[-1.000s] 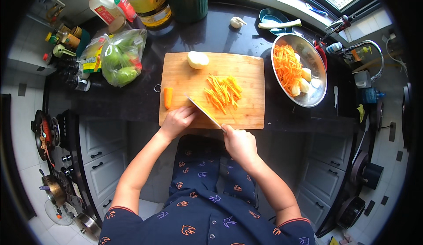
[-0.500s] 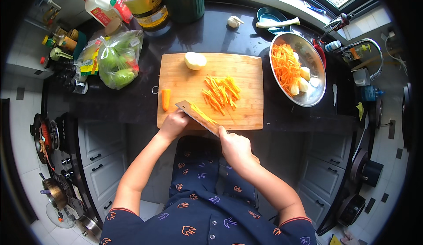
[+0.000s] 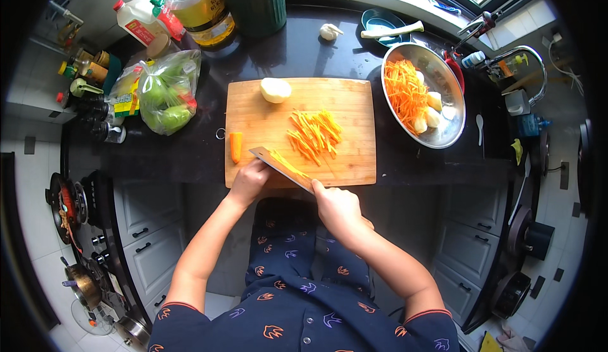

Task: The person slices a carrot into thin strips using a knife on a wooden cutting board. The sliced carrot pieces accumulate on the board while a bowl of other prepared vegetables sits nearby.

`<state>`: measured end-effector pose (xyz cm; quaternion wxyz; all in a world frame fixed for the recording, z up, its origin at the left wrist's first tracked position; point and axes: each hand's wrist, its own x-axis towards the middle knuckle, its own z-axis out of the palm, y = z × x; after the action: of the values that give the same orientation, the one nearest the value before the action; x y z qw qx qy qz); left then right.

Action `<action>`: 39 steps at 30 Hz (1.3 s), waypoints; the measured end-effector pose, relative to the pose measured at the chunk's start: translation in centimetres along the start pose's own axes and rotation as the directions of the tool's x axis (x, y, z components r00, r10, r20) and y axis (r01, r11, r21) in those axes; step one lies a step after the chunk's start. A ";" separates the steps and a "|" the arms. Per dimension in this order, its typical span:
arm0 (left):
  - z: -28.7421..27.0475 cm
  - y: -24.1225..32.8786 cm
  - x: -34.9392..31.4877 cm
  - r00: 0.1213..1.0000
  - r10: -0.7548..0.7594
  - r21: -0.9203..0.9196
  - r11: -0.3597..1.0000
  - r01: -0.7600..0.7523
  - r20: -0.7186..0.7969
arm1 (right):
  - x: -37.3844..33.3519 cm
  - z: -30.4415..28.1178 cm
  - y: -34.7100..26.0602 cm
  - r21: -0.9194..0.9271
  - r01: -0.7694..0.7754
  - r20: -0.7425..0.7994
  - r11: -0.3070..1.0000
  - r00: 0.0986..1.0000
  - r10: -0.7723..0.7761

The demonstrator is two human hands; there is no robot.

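My right hand [image 3: 339,207] grips a kitchen knife [image 3: 292,173] at the near edge of a wooden cutting board [image 3: 354,105]. The blade slants up to the left, with thin carrot strips [image 3: 283,163] lying along its far side. Beside the blade's left end, my left hand [image 3: 249,181] is closed with fingers curled; whatever they hold is hidden. A carrot piece [image 3: 235,147] lies just beyond that hand. Toward the middle of the board is a loose pile of carrot sticks [image 3: 315,133], and at its far edge sits a peeled, pale potato [image 3: 275,90].
At right, a metal bowl [image 3: 451,130] holds shredded carrot and pale peeled pieces. A garlic bulb [image 3: 329,31] and a teal dish [image 3: 378,19] stand behind the board. A plastic bag of green vegetables [image 3: 168,92] lies at left near bottles. A white spoon [image 3: 479,128] rests far right.
The whole view has shifted slightly. Both hands, the knife and the carrot strips keep nearly the same places on the board.
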<state>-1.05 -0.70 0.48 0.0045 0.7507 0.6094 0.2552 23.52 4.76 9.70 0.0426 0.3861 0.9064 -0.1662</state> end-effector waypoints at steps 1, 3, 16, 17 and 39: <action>0.2 -0.2 -0.2 1.000 -0.002 0.013 1.000 0.002 0.016 | 0.4 0.6 -0.1 0.001 0.004 -0.015 1.000 1.000 -0.004; 0.3 -0.2 -0.1 1.000 0.005 0.016 1.000 -0.005 -0.001 | 1.0 1.1 0.0 0.004 0.014 -0.030 1.000 0.999 -0.014; 0.2 0.2 0.1 0.998 0.001 -0.035 0.999 -0.004 -0.069 | 0.7 0.2 0.0 0.010 0.000 0.006 1.000 1.000 0.000; 0.5 0.2 0.0 0.998 0.005 -0.027 1.000 -0.007 -0.066 | 1.0 0.8 0.1 0.014 -0.005 0.000 1.000 1.000 0.005; 0.6 0.7 -0.6 0.995 -0.092 -0.072 0.993 0.089 -0.041 | 1.7 0.9 -0.1 0.084 0.008 -0.019 0.996 1.000 -0.006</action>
<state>-0.31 -1.24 -0.04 0.0287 0.7158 0.6334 0.2926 22.20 5.60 8.55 0.0172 0.3859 0.9003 -0.2007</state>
